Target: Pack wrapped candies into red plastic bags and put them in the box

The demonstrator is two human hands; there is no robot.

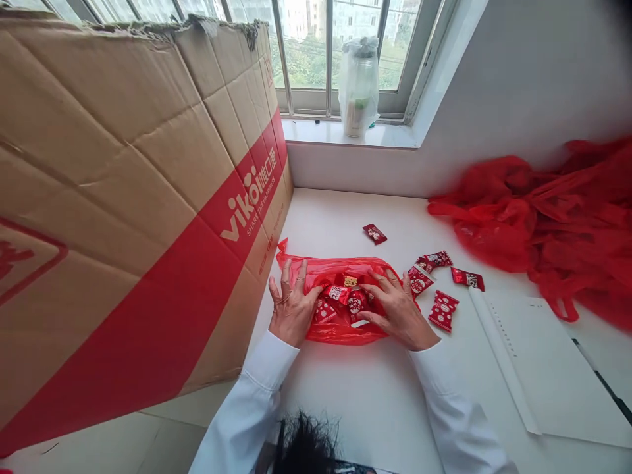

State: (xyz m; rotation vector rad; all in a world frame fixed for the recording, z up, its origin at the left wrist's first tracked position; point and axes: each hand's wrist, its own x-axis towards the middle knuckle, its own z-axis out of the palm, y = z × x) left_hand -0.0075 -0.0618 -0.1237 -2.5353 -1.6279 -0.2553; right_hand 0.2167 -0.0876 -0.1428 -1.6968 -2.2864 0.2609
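Note:
A red plastic bag lies on the white table with its mouth spread wide. Several small red snack packets show inside it, one with a yellowish patch. My left hand rests on the bag's left side, fingers spread, its thumb touching the packets. From the right, my right hand reaches over the opening with fingers apart; its fingertips are at the packets. Neither hand has anything lifted. Beside the right hand lie more loose packets, among them a dotted one and a triangular one.
A tall cardboard box walls off the left side. Beyond the bag lies a single packet. Red plastic bags are heaped at the right, near a flat white panel. A bagged container stands on the windowsill.

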